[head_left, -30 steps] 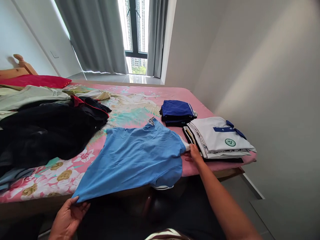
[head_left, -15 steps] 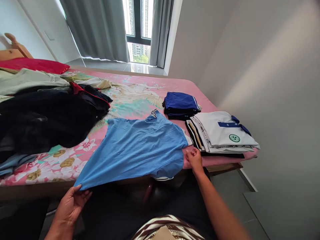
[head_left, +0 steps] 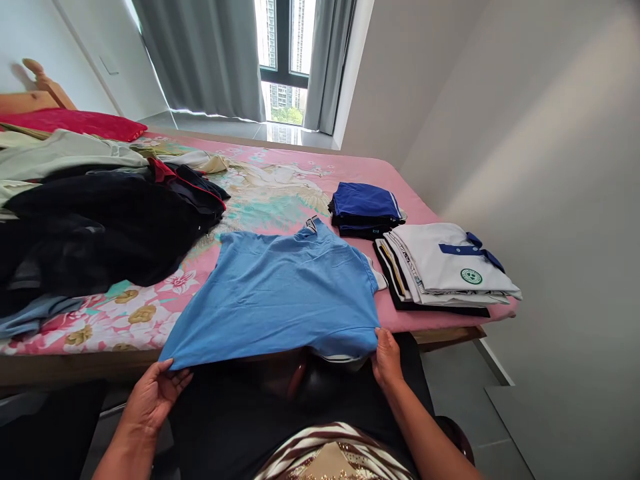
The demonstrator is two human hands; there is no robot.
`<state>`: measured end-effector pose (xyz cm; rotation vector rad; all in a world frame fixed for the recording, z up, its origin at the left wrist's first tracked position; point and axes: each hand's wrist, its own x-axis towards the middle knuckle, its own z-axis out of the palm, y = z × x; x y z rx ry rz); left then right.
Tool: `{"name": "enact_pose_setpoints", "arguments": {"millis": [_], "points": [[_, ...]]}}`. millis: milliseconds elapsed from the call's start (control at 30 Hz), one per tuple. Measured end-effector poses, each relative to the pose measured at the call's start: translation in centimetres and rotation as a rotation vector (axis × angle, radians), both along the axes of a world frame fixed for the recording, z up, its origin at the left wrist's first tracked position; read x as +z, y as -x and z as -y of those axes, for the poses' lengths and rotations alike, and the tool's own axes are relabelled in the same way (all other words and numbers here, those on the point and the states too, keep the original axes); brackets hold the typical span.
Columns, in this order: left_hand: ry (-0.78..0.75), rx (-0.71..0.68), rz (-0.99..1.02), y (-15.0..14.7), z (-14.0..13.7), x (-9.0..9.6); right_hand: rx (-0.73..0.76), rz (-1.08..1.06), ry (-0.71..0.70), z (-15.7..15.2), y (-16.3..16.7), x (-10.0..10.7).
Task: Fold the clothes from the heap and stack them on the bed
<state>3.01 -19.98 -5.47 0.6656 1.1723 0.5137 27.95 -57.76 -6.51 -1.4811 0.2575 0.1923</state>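
A light blue polo shirt [head_left: 280, 293] lies spread along the bed's near edge, its collar pointing away and its near side hanging a little over the edge. My left hand [head_left: 156, 395] pinches the hem corner at the lower left between thumb and fingers. On the other side, my right hand [head_left: 387, 357] grips the shirt near its shoulder, with the fingertips partly hidden. The cloth is stretched between both hands. A sleeve with a white-trimmed cuff droops below the bed edge, left of my right hand.
Folded shirts with a white polo [head_left: 450, 260] on top form a stack at the right. Behind it sits a folded blue and black pile [head_left: 367, 207]. Loose dark clothes [head_left: 110, 227] heap up on the left. The floral bedsheet [head_left: 270, 200] shows between them.
My right hand has moved down from beside the white-trimmed collar and taken hold of the shirt's near shoulder area. My left hand keeps its pinch on the hem, slightly higher in view.
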Motion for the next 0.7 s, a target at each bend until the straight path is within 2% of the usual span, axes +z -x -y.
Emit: {"name": "enact_pose_setpoints", "arguments": {"millis": [33,100,200,267,400,467,567,633,700], "points": [[0.002,-0.011,0.002,0.0,0.0,-0.1,0.012,-0.079,-0.085,-0.2,0.8,-0.1],[0.003,-0.027,0.008,0.0,0.0,-0.4,0.137,-0.241,-0.159,-0.6,1.9,-0.2],[-0.009,-0.039,0.006,0.2,-0.1,-0.5,0.322,-0.38,-0.12,-1.0,2.5,-0.2],[-0.015,-0.063,0.001,0.3,-0.2,-0.3,0.341,-0.364,-0.084,-1.0,2.5,-0.3],[-0.038,-0.166,-0.016,0.9,0.1,0.2,0.267,-0.323,-0.108,-0.3,2.5,0.0],[-0.045,-0.236,-0.042,1.1,0.5,0.5,0.279,-0.36,-0.075,0.4,2.3,0.9],[-0.019,-0.406,-0.069,1.6,1.3,1.3,0.303,-0.368,0.047,2.0,1.2,3.2],[-0.012,-0.474,0.029,2.2,1.8,2.6,0.33,-0.274,0.117,3.1,-0.3,5.2],[-0.049,-0.467,0.19,2.9,2.4,4.5,0.391,-0.142,0.138,3.7,-2.2,7.2]]}}
